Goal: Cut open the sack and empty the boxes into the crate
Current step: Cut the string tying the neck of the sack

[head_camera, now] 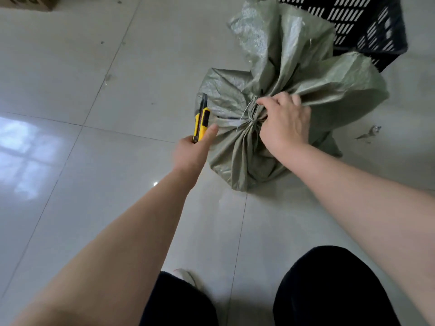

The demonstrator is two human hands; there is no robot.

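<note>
A grey-green woven sack (237, 156) stands on the tiled floor, its neck gathered and tied with thin string (250, 114). My right hand (286, 123) grips the bunched neck just right of the knot. My left hand (191, 150) holds a yellow and black utility knife (202, 123) with its blade pointing up, close to the sack's left side. The loose top of the sack flares upward towards a black slotted plastic crate (374, 24) at the top right. No boxes are visible; the sack hides its contents.
A cardboard box corner (30, 1) shows at the top left. Small scraps (368, 135) lie on the floor right of the sack. My legs in dark trousers and one shoe (186, 277) are at the bottom. Glossy tiles reflect window light on the left.
</note>
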